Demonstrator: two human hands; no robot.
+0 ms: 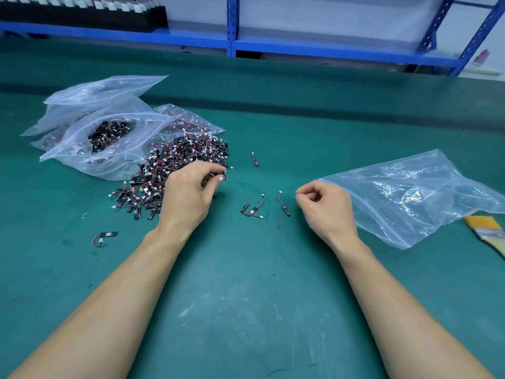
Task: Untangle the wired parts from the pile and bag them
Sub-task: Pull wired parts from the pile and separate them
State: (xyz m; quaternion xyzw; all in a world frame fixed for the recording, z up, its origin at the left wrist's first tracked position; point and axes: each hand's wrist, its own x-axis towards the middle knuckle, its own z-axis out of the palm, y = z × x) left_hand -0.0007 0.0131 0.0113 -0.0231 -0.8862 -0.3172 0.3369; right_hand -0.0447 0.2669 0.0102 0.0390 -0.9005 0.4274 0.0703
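Though loose, wired part [284, 204] near-to-far, white end away.

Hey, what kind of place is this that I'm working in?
Probably an electronics assembly or packing workshop. A pile of small wired parts lies on a green bench mat beside clear zip bags, some of them filled, and blue steel shelving stands behind the bench.

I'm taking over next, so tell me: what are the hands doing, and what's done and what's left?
Left hand pinches a part at the edge of the pile.
Right hand is curled beside the right bag, grip unclear.
Loose parts lie between the hands.
Done: left bag holds parts; right bag looks empty.
Left: most of the pile.
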